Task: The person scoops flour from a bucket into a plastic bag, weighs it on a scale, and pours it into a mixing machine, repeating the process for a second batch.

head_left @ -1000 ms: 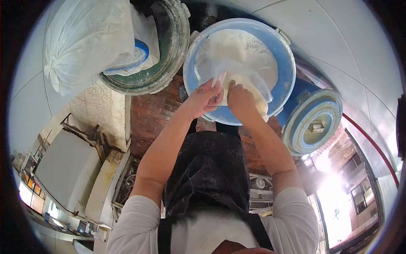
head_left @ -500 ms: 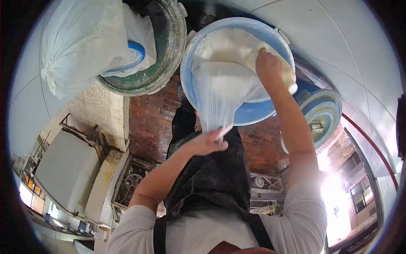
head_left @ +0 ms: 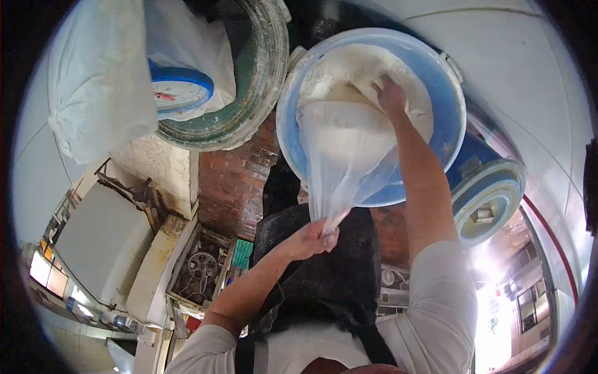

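Finely creased, the translucent bag (head_left: 333, 177) narrows where the left hand (head_left: 311, 240) pinches it; right hand's (head_left: 391, 96) grip unclear.

Workroom: brick floor (head_left: 232, 196), white powder (head_left: 356, 61)

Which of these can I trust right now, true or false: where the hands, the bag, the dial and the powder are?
1. The left hand grips the clear bag. True.
2. The right hand is over the inside of the blue tub. True.
3. The left hand is over the inside of that tub too. False: it is outside the rim, nearer the person's body.
4. The dial is left of the blue tub. True.
5. The blue tub is empty. False: white powder lies in it.
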Demonstrator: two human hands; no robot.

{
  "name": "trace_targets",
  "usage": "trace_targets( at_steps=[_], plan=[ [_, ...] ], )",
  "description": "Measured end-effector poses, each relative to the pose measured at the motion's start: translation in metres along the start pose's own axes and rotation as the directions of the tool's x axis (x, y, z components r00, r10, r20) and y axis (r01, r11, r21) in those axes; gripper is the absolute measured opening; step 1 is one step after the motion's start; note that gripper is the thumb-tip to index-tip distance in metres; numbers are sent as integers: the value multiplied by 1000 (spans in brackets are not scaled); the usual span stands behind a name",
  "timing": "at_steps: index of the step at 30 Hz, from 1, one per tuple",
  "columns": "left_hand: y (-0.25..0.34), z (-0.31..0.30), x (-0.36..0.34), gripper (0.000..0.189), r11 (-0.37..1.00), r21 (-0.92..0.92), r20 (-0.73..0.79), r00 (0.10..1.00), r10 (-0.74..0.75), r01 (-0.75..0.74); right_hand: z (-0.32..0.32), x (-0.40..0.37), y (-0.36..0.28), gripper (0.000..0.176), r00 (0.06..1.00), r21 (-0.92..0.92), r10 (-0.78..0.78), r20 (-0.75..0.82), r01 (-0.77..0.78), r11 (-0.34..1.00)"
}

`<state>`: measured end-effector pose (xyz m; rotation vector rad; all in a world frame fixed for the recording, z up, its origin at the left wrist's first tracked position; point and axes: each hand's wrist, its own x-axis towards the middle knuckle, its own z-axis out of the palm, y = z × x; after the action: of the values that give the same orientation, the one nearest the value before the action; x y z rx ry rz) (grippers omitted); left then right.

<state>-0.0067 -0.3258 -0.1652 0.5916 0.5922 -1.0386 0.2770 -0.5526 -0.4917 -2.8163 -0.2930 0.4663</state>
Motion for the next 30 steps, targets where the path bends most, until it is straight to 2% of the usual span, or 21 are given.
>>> trace_targets(
  at_steps=[1, 2, 4, 6, 8, 9, 12, 14, 15, 16, 17, 18, 20, 22, 23, 25, 29, 30],
  plan=[
    [4, -6, 0, 41, 998, -49, -25, 998, -50, 48, -3, -10, 13, 46, 999, 128, 24, -35, -20, 992],
    [14, -7, -1, 41, 998, -47, -22, 999, -41, 39, -11, -23, 20, 44, 996, 255, 53, -65, -35, 966],
    [38, -6, -1, 71, 954, -279, -61, 994, 95, -109, -62, -50, 6, 40, 996, 292, 80, -37, -66, 954],
    [65, -5, 2, 70, 931, -334, -45, 989, 142, -149, -106, -79, -4, 36, 994, 325, 112, -5, -105, 940],
    [88, -10, 8, 70, 903, -386, -29, 981, 192, -188, -143, -101, -14, 32, 984, 297, 125, -128, -82, 951],
    [95, -13, 12, 68, 890, -401, -31, 975, 221, -215, -164, -116, -17, 32, 983, 290, 124, -134, -80, 954],
    [127, -24, 28, 62, 864, -430, -31, 960, 277, -263, -229, -151, -29, 34, 986, 360, 163, -45, -137, 923],
    [145, -30, 35, 58, 850, -449, -35, 956, 293, -276, -270, -172, -41, 35, 999, 325, 18, -45, -3, 946],
    [154, -30, 39, 55, 858, -436, -6, 955, 298, -270, -292, -183, -54, 35, 999, 322, 19, -41, -5, 947],
    [162, -28, 42, 52, 866, -420, 25, 951, 309, -270, -314, -189, -68, 34, 999, 315, -48, -6, 47, 948],
    [168, -24, 43, 60, 898, -344, 12, 955, 298, -276, -326, -190, -81, 33, 993, 308, -117, 29, 102, 946],
    [168, -22, 44, 60, 895, -348, 13, 953, 302, -279, -330, -189, -94, 33, 992, 304, -121, 30, 106, 947],
    [169, -19, 45, 61, 919, -302, 49, 958, 281, -254, -328, -186, -124, 34, 965, 132, -107, 241, 76, 988],
    [163, -18, 42, 61, 921, -309, 26, 966, 258, -238, -287, -176, -142, 35, 935, 104, -242, 259, 222, 970],
    [160, -19, 40, 61, 922, -314, 2, 971, 238, -226, -287, -174, -164, 35, 934, 104, -245, 258, 225, 969],
    [154, -25, 35, 60, 928, -310, 18, 974, 226, -209, -293, -169, -205, 28, 922, -97, -173, 347, 219, 971],
    [139, -33, 33, 59, 927, -317, 57, 972, 230, -201, -290, -170, -206, 23, 919, -188, -182, 350, 259, 947],
    [134, -33, 28, 59, 925, -327, 55, 974, 220, -190, -305, -176, -208, 22, 938, -209, -173, 300, 242, 948]
  ],
)
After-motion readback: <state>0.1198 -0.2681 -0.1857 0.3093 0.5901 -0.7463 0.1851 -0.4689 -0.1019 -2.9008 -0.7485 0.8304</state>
